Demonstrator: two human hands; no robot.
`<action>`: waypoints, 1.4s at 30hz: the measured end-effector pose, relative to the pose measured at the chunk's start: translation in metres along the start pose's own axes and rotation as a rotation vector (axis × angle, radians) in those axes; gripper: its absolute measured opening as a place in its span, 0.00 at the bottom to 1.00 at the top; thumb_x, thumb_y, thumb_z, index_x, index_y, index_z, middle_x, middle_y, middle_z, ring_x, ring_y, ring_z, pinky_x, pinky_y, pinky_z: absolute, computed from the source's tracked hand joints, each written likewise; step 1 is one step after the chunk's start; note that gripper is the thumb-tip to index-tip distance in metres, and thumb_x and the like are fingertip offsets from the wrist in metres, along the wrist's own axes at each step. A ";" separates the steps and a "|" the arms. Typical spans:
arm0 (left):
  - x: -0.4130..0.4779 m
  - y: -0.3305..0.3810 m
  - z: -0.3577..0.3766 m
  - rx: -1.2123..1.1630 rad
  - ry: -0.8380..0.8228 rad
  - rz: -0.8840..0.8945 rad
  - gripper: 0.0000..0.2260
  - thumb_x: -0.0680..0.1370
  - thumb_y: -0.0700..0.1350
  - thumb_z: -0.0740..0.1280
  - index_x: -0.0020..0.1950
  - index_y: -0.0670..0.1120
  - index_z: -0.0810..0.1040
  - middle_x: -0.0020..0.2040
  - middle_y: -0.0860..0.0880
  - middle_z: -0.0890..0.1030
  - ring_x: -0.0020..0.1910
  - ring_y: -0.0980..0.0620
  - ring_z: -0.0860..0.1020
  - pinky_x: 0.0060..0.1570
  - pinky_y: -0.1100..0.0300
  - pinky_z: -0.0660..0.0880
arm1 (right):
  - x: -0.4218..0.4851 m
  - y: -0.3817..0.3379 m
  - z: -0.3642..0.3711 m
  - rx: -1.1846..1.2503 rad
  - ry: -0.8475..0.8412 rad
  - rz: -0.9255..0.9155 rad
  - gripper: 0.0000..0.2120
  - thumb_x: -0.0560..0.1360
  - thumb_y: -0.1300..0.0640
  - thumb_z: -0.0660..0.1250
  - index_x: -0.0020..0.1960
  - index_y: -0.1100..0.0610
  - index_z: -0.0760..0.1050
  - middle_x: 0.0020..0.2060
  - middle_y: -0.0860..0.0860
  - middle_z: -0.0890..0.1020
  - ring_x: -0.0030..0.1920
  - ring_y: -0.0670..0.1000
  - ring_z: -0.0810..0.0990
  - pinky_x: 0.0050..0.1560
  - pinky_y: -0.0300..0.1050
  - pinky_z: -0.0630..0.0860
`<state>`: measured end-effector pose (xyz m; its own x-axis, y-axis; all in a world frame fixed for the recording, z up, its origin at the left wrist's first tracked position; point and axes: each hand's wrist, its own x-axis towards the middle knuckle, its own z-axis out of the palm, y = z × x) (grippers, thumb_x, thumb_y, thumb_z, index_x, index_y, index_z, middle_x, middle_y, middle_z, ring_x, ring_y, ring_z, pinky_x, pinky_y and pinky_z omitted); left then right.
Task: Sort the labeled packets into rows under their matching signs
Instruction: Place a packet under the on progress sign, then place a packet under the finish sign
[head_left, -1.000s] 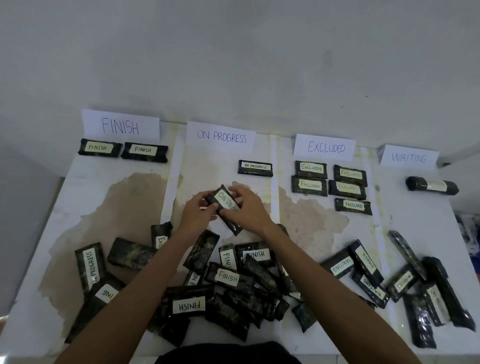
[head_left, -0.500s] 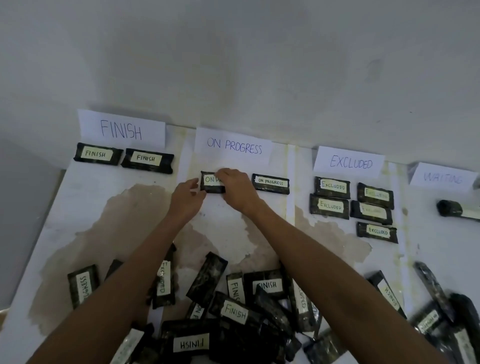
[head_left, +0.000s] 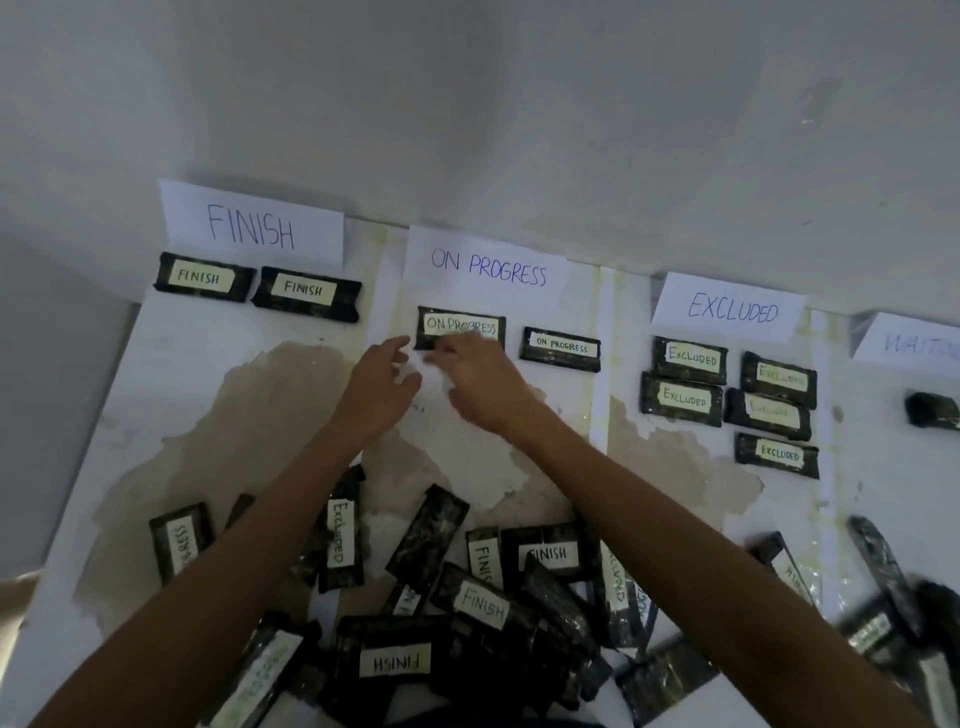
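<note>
- Packet labelled ON PROGRESS (head_left: 460, 325), dark with a pale strip, lies flat on the table (head_left: 218, 332) just below the ON PROGRESS sign (head_left: 488, 265), label facing up and readable.
- Beside it to the right, with a gap between, lies a second ON PROGRESS packet (head_left: 561, 347) in the same row.
- Right hand (head_left: 485, 382) rests its fingertips on the near edge of the first packet. The fingers are loosely bent and do not wrap around it, so the grasp is released.
- Left hand (head_left: 382, 387) is just off the packet's near left corner, fingers spread and relaxed, holding nothing.
- FINISH sign (head_left: 252, 231) stands to the left, with two FINISH packets (head_left: 202, 277) side by side under it.
- EXCLUDED sign (head_left: 730, 309) stands to the right, with five EXCLUDED packets (head_left: 691, 358) below it in two short columns.
- WAITING sign (head_left: 914, 343) is cut off at the right edge, and one dark packet (head_left: 932, 410) lies below it, its label not visible.
- Unsorted pile (head_left: 483, 608) of packets spreads across the near side of the table. They overlap at all angles, and some show FINISH or EXCLUDED labels.
- A brown stain (head_left: 270, 395) covers much of the white tabletop.
- The signs lean against a plain pale wall (head_left: 467, 104).
</note>
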<state>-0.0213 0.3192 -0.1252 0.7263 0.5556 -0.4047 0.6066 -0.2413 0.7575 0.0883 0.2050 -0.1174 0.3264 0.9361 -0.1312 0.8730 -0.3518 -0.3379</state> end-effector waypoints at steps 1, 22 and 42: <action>-0.009 -0.005 0.001 -0.006 -0.005 -0.005 0.22 0.76 0.41 0.65 0.70 0.47 0.66 0.58 0.46 0.73 0.52 0.52 0.72 0.52 0.59 0.70 | -0.011 -0.009 0.002 -0.010 -0.075 -0.060 0.22 0.69 0.70 0.64 0.62 0.59 0.75 0.58 0.60 0.77 0.57 0.63 0.74 0.56 0.57 0.72; -0.128 -0.042 0.003 -0.178 -0.072 -0.070 0.11 0.81 0.43 0.57 0.59 0.49 0.76 0.53 0.48 0.78 0.52 0.50 0.77 0.44 0.57 0.77 | -0.107 -0.031 -0.011 0.839 -0.266 0.414 0.12 0.75 0.61 0.68 0.58 0.56 0.74 0.43 0.54 0.82 0.46 0.53 0.83 0.50 0.49 0.79; -0.118 0.028 0.044 0.005 -0.161 0.165 0.15 0.80 0.47 0.59 0.66 0.47 0.70 0.53 0.50 0.75 0.49 0.52 0.75 0.43 0.63 0.71 | -0.172 -0.001 -0.016 0.070 0.008 0.144 0.32 0.65 0.53 0.77 0.66 0.59 0.71 0.58 0.57 0.76 0.57 0.59 0.73 0.56 0.55 0.73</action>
<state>-0.0757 0.2118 -0.0793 0.8580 0.3741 -0.3521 0.4763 -0.3228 0.8179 0.0369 0.0448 -0.0794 0.4494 0.8759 -0.1756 0.7899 -0.4814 -0.3799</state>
